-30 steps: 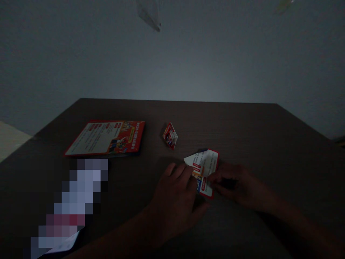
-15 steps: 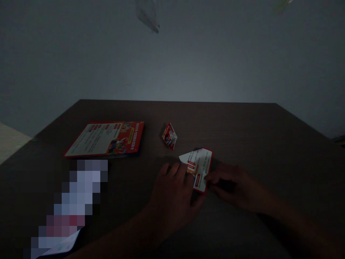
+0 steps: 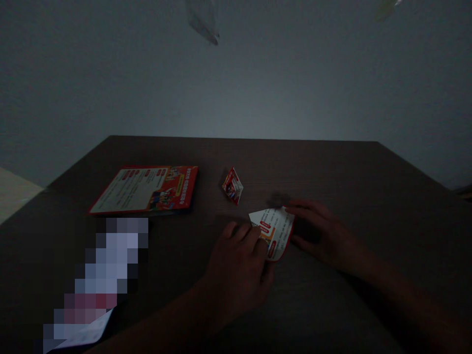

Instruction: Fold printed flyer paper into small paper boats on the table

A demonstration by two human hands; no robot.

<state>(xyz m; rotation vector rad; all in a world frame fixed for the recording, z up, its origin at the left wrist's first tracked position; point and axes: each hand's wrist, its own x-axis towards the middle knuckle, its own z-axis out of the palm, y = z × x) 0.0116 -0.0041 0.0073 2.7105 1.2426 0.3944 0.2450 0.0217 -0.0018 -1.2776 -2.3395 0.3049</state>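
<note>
A folded sheet of printed paper (image 3: 277, 227), white with a red border and a pointed left corner, lies on the table in front of me. My left hand (image 3: 239, 260) rests over its near left part, fingers bent and pressing it down. At the paper's upper right corner, my right hand (image 3: 319, 228) has its fingers closed on the edge. The right side bows upward, lifted from the table. Beyond the paper stands a small folded paper piece (image 3: 233, 186) in red and white. My left fingers hide part of the sheet.
A stack of red-and-white printed leaflets (image 3: 142, 191) lies at the left on the dark wooden table (image 3: 324, 167). Nearer me at the left is a pixelated, phone-like object (image 3: 86, 334). A pale wall (image 3: 280, 73) rises behind the table.
My right hand has moved up along the sheet's right edge to its far corner. That side, flat before, now curves upward. My left hand stays nearly in place.
</note>
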